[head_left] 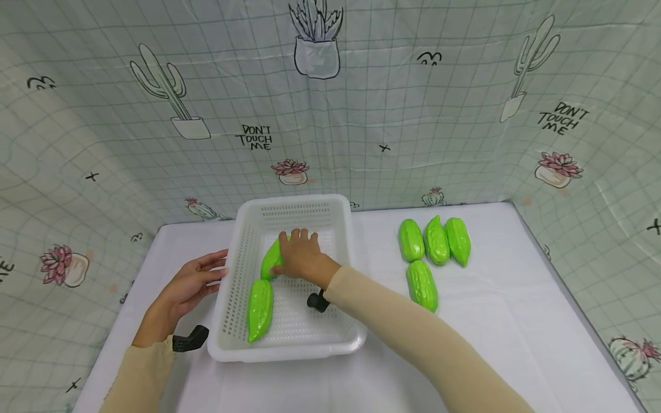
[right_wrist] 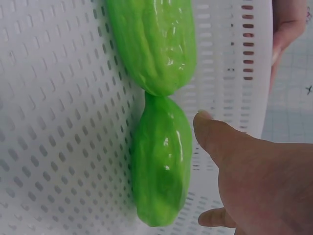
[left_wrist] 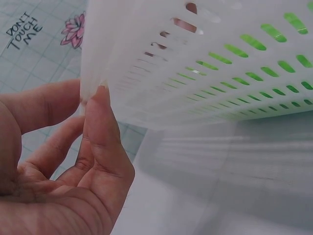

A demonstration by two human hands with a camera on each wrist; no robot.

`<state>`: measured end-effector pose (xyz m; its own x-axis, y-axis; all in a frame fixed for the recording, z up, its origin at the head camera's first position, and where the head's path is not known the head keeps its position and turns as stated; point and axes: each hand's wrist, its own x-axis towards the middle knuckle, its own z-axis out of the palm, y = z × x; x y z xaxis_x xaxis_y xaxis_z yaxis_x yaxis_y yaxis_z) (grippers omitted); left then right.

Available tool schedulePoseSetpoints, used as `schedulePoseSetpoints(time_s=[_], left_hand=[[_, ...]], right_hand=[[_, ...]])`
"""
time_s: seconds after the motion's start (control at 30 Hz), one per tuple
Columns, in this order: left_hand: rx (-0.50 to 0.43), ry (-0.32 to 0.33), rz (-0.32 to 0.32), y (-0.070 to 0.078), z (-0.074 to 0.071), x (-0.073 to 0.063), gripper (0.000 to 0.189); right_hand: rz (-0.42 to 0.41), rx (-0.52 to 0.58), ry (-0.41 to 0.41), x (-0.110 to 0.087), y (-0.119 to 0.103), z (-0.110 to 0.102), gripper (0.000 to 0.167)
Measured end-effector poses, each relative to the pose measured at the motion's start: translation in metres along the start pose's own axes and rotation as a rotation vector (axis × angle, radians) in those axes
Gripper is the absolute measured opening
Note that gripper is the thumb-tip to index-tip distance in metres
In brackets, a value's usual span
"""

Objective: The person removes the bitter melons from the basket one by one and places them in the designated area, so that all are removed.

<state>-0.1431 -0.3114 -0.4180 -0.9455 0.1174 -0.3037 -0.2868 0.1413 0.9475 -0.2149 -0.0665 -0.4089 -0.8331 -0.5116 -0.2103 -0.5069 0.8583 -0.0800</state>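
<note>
Inside the white basket [head_left: 289,351], the right hand [head_left: 299,255] spreads loosely just beside a green gourd [head_left: 271,261], which touches a second gourd [head_left: 260,310]. The left hand's [head_left: 188,287] relaxed fingers touch the rim.

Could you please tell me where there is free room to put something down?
Widest: table right of the four gourds. Narrower: the gap between them and the basket, beyond the right sleeve. Inside the basket, the right part is bare under the sleeve. Crowded: the basket's left side, with two gourds, the right hand over one.
</note>
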Motion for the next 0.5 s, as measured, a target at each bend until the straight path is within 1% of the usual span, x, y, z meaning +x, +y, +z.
schedulePoseSetpoints(time_s=[0.23, 0.5], left_hand=[[0.003, 0.003, 0.003, 0.000, 0.000, -0.001, 0.072], [-0.003, -0.005, 0.013, 0.000, 0.000, 0.000, 0.071]], right_hand=[[0.009, -0.004, -0.020, 0.002, -0.004, 0.004, 0.094], [0.006, 0.028, -0.028, 0.009, -0.001, 0.011, 0.095]])
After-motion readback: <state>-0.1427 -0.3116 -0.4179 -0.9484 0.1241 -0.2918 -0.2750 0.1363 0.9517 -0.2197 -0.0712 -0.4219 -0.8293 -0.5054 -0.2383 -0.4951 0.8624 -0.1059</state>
